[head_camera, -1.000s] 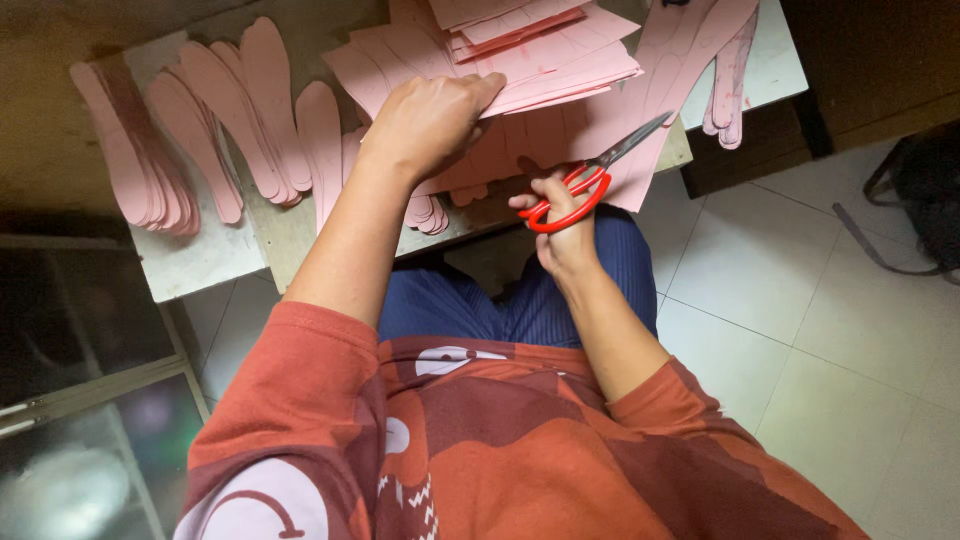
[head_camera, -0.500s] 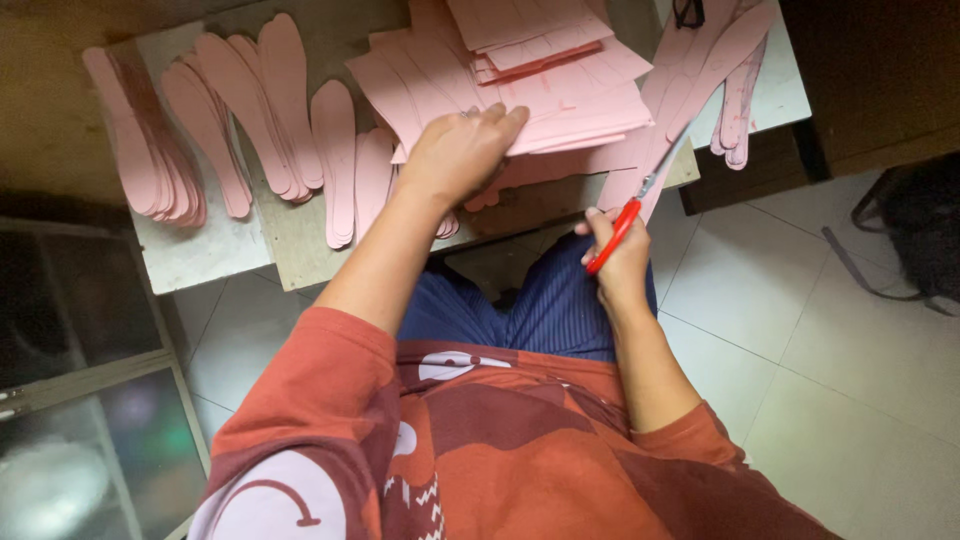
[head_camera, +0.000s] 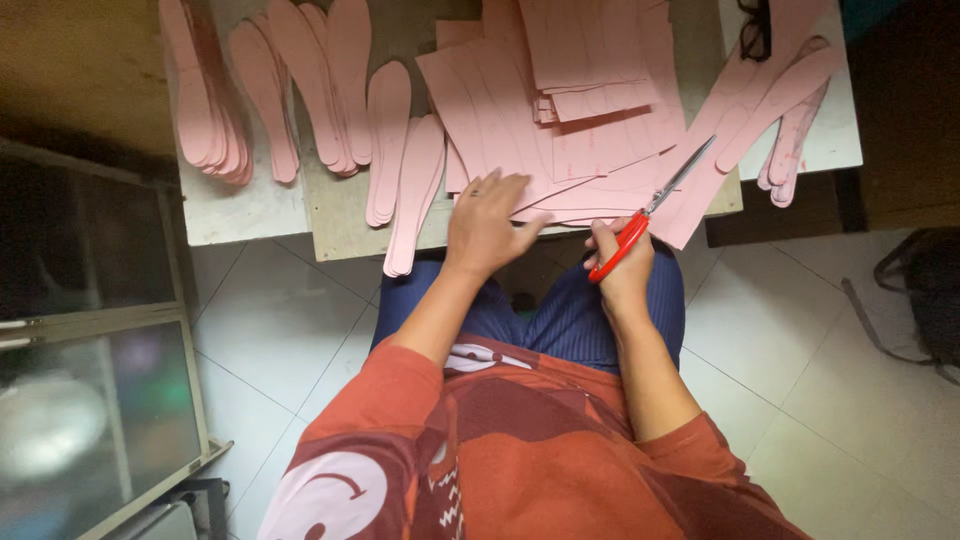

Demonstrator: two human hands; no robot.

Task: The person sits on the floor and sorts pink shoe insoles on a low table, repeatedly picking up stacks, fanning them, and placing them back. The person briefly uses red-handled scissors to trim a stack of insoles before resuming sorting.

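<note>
Your left hand (head_camera: pixel 487 222), fingers spread, flat on pink sheets (head_camera: pixel 570 130) at table (head_camera: pixel 250 205) edge. Your right hand (head_camera: pixel 620 262), just beside, grips red-handled scissors (head_camera: pixel 650 208), blades over sheets. Cut pink strips (head_camera: pixel 400 165) beyond left hand.

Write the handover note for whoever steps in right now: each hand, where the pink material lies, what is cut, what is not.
Left hand: flat on the pink sheets at the table's near edge, holding nothing.
Right hand: grip closed on the red-handled scissors, blades pointing up-right across the sheets' lower edge.
Done: cut sole-shaped pieces lie in overlapping rows at the left; more cut pieces at the right.
Left: the stack of sheets with outlines drawn on them is uncut.
</note>
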